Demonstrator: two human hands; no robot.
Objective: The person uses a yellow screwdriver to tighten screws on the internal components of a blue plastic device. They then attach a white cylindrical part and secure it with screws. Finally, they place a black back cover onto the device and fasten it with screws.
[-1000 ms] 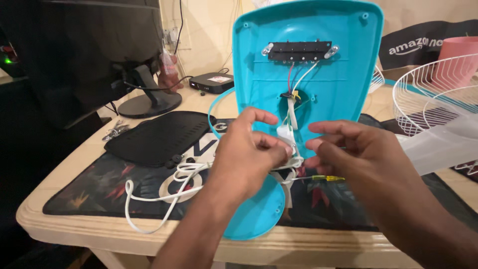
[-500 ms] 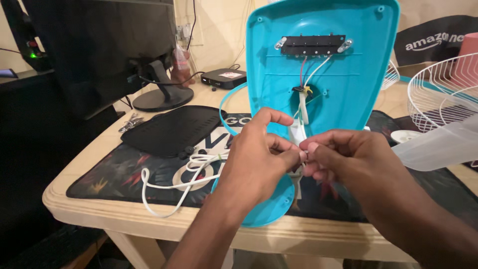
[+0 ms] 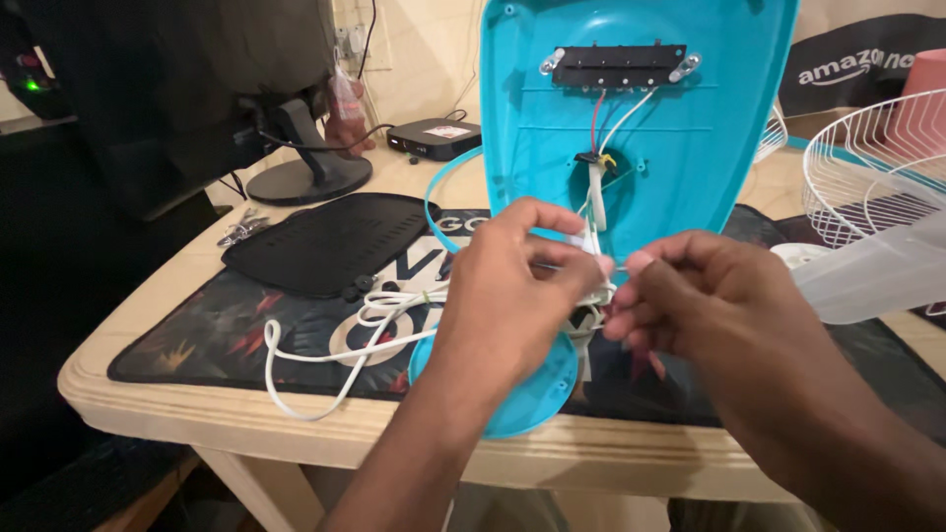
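Both hands pinch the same small bundle. The left hand (image 3: 503, 296) closes thumb and fingers on the white wires (image 3: 594, 258) where they hang out of the round hole in the turquoise housing (image 3: 690, 148), and the right hand (image 3: 690, 305) meets it fingertip to fingertip, nipping what looks like a single thin lead. How much of the bundle each hand holds cannot be told, because the fingers hide it.

The housing stands upright near the middle of the table (image 3: 246, 429), its open inner side facing the person and its long axis vertical. A round turquoise base (image 3: 537, 394) reaches toward the front edge. The wires run down from a black terminal strip (image 3: 616, 65) near the top, through the hole, to the fingers, so their run is roughly vertical too.

The likeliest trouble seems to be strain. A pull toward the person could tug the red and white leads at the strip, or tip the tall housing forward, since neither hand steadies it. The thin lead could also slip from the pinch.

A white power cord (image 3: 335, 360) loops over the patterned mat (image 3: 217, 340) toward the front left corner, where a forearm might snag it. A black grille panel (image 3: 325, 251) lies toward the left, and a white wire guard (image 3: 867, 163) sits at the right edge.
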